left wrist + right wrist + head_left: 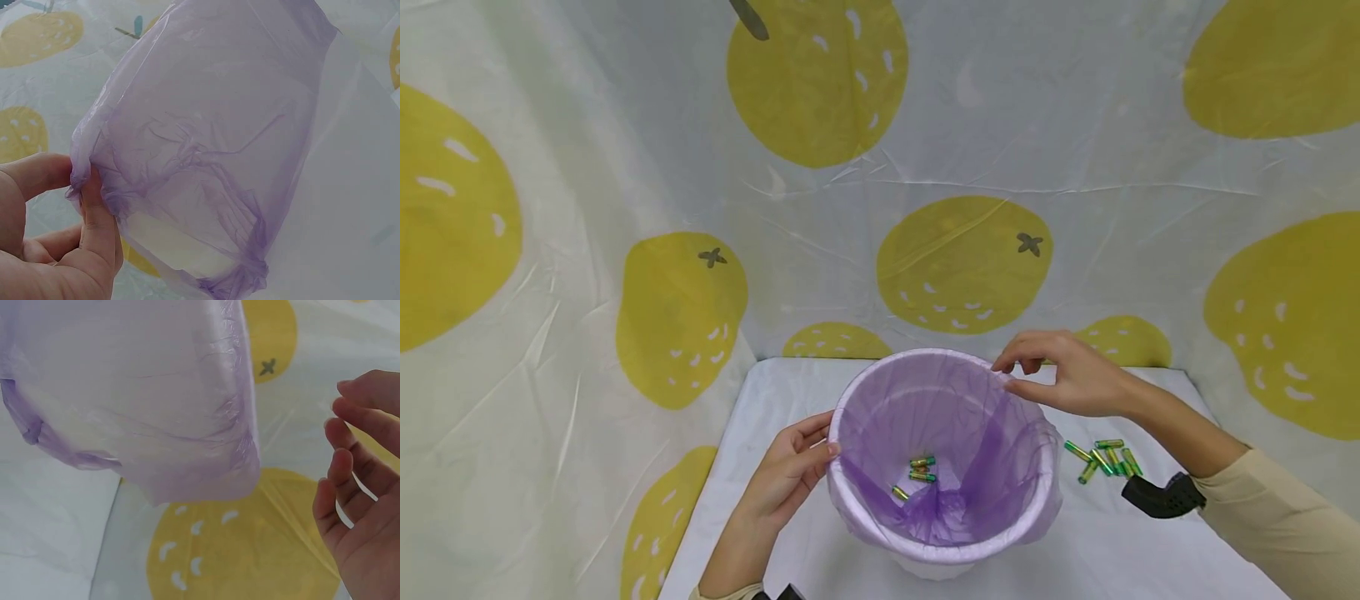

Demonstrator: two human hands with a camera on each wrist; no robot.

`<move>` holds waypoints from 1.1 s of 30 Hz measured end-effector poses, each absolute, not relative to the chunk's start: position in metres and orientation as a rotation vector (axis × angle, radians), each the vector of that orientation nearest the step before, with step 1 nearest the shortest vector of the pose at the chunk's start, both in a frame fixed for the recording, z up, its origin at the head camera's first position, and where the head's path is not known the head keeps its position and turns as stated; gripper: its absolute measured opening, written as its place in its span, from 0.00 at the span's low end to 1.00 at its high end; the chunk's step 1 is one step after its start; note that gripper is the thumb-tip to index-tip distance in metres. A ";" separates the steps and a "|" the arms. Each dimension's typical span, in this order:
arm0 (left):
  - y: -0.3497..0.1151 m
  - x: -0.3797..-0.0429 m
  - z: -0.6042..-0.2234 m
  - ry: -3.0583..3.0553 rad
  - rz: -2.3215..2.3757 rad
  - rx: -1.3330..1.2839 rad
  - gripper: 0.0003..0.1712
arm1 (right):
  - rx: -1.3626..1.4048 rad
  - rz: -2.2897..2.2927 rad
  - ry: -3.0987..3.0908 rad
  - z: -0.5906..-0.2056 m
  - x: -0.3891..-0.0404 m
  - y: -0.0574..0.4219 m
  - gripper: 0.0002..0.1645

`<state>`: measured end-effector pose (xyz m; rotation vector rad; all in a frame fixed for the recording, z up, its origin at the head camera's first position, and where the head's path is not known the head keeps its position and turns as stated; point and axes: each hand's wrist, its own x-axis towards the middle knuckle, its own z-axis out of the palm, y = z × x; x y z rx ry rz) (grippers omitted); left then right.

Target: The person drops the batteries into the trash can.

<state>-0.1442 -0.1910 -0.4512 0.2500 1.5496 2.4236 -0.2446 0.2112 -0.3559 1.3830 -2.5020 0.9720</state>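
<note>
A white bin (934, 570) stands at the front of the table, lined with a thin purple plastic bag (904, 429) whose edge is folded outward over the rim. My left hand (786, 475) pinches the lined rim at its left side, thumb over the top and fingers outside. In the left wrist view, the bag (206, 94) hangs loosely down the bin's outer wall, bunched near the fingers. My right hand (1075, 375) is at the far right rim with relaxed, slightly bent fingers. The right wrist view shows this hand (369, 469) apart from the bag, holding nothing.
Several green and gold batteries (922, 477) lie at the bottom inside the lined bin. More such batteries (1101, 461) are scattered on the white table (797, 385), right of the bin. A fruit-print curtain (820, 233) encloses the back and sides.
</note>
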 end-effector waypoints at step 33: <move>-0.191 -0.142 -0.449 1.546 2.418 0.239 0.34 | 1.154 0.952 -2.489 -0.389 -0.227 0.273 0.23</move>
